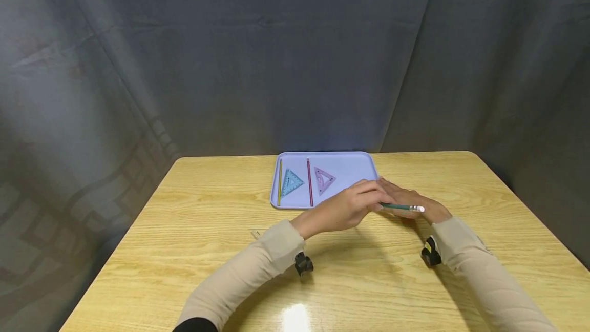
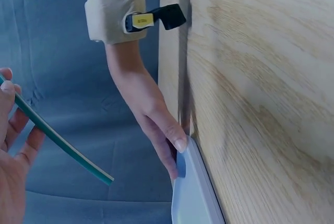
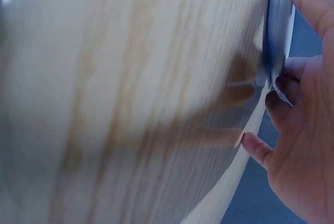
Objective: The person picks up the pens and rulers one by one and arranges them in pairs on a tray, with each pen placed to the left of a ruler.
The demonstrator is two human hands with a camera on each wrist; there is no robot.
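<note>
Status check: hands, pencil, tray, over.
Left hand holds green pencil. Right hand touches tray corner, holds nothing. Tray carries two pencils, two set squares. Nothing in the way.

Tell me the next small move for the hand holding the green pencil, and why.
Probably carry the green pencil over the tray and lay it right of the pink triangle: the left hand grips it, the right hand steadies the corner, and that spot is bare.
</note>
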